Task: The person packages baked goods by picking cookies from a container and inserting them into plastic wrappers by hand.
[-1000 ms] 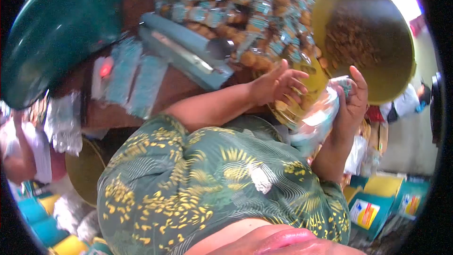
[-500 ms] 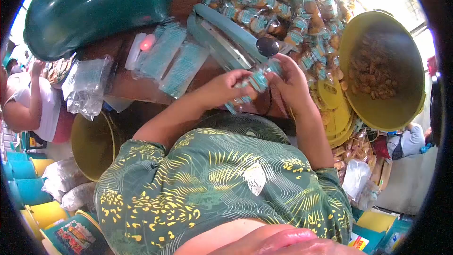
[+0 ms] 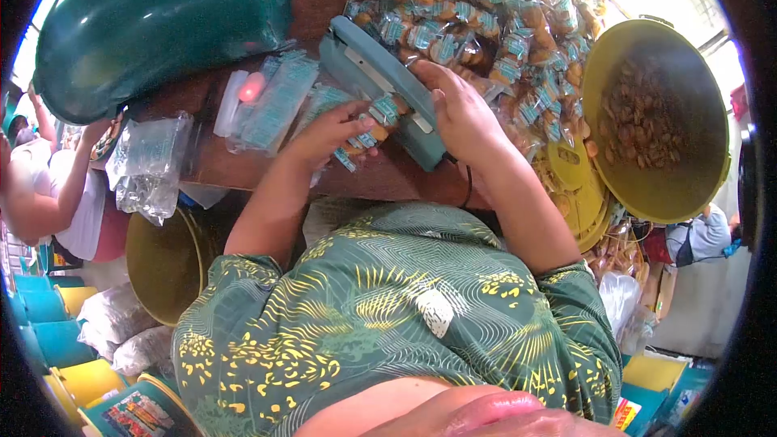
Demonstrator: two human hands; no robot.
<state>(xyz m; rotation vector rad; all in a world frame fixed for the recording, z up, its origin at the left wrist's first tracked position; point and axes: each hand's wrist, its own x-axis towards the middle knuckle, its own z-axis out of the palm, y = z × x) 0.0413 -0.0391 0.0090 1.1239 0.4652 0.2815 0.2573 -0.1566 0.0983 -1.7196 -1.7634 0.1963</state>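
My left hand is closed round a small clear packet of round brown biscuits with blue print, whose upper end meets the edge of a blue-grey bag sealer. The sealer's arm is down. Over the arm's near end lies my right hand, its fingers curled on the lever, which they mostly hide. Left of the sealer, flat blue-printed bags lie on the brown table, with a pink oval object beside them.
Filled packets are heaped behind the sealer. A yellow-green tub with brown pieces stands at the right, by a yellow lid. A large green container is at the back left; a co-worker's arm shows at the far left.
My right hand has let go of the packet and come down onto the sealer, whose raised arm is now lowered. My left hand has shifted left and down with the packet.
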